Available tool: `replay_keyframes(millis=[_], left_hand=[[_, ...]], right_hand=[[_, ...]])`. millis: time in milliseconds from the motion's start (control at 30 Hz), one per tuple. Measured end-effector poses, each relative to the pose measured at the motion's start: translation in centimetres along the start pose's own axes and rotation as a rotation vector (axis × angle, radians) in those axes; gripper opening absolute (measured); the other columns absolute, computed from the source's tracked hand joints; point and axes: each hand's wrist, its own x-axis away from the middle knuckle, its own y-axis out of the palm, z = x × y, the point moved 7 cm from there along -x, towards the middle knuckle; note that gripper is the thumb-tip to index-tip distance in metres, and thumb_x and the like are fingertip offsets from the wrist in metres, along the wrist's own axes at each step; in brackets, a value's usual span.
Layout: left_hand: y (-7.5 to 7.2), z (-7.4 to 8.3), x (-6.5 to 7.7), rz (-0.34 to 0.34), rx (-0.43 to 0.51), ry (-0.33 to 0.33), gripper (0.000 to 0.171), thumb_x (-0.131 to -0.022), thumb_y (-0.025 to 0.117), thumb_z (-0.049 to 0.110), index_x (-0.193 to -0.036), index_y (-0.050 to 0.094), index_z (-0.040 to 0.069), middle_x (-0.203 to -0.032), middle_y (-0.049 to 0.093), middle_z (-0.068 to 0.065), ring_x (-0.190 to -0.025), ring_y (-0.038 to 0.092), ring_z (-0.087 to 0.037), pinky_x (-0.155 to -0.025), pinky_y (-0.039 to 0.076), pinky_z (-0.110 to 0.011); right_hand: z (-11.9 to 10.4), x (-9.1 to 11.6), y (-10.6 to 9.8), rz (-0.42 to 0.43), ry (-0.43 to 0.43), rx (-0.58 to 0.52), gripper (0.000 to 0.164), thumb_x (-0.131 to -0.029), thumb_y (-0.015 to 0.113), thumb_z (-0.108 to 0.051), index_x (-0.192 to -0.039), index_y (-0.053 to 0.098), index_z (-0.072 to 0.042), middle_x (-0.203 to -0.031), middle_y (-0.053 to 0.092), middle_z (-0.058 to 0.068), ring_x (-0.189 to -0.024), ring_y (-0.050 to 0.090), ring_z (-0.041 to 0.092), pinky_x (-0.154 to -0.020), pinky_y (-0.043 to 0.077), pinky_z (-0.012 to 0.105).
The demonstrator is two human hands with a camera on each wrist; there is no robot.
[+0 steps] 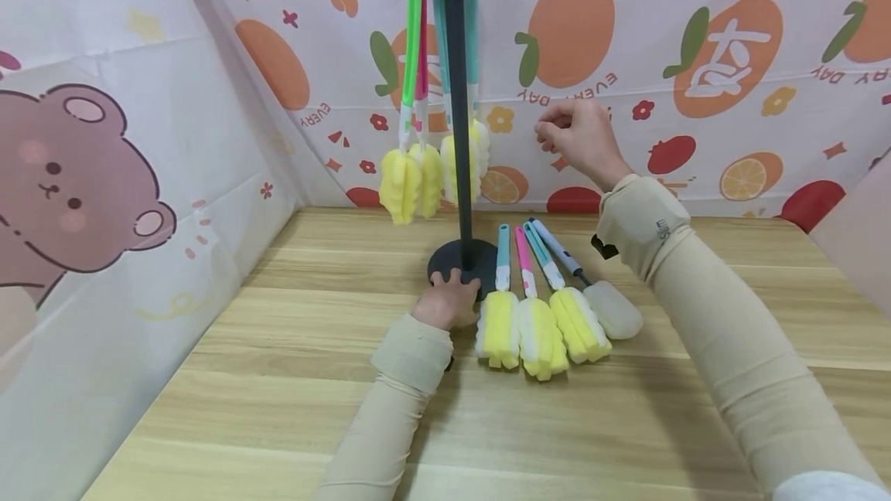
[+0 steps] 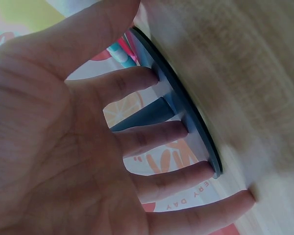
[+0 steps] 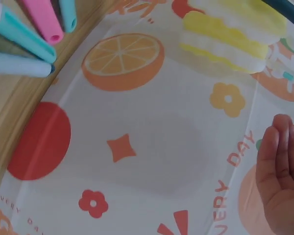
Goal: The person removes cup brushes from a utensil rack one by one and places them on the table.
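Note:
My left hand (image 1: 448, 301) touches the round black base (image 1: 445, 257) of a stand, its fingertips spread along the rim in the left wrist view. Up from the base rises a black post (image 1: 459, 130) with hooks at the top. From them hang sponge brushes: a green-handled one (image 1: 411, 60), a pink-handled one (image 1: 421, 45) and teal-handled ones (image 1: 472, 37), yellow and white heads down. Right of the post, my right hand (image 1: 581, 138) is in the air with loosely bent fingers, holding nothing. In the right wrist view its fingers (image 3: 268, 156) show at the right edge.
On the wooden table (image 1: 278, 377), right of the base, lie a teal brush (image 1: 500, 327), a pink brush (image 1: 539, 339), another teal brush (image 1: 578, 323) and a blue-grey-handled brush with a whitish head (image 1: 612, 309). A fruit-printed cloth (image 1: 640, 37) hangs behind; a bear-printed cloth (image 1: 83, 176) stands left.

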Motion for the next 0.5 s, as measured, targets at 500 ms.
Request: replay_keyframes(millis=[500], left_hand=[[-0.05, 0.00, 0.16, -0.006, 0.011, -0.016, 0.050, -0.090, 0.052, 0.030, -0.137, 0.039, 0.020, -0.133, 0.034, -0.020, -0.111, 0.031, -0.042, -0.072, 0.049, -0.050]], right_hand=[[-0.85, -0.87, 0.22, -0.013, 0.060, -0.100, 0.027, -0.088, 0.059, -0.025, -0.104, 0.063, -0.004, -0.091, 0.063, 0.009, -0.078, 0.059, 0.018, -0.075, 0.050, 0.026]])
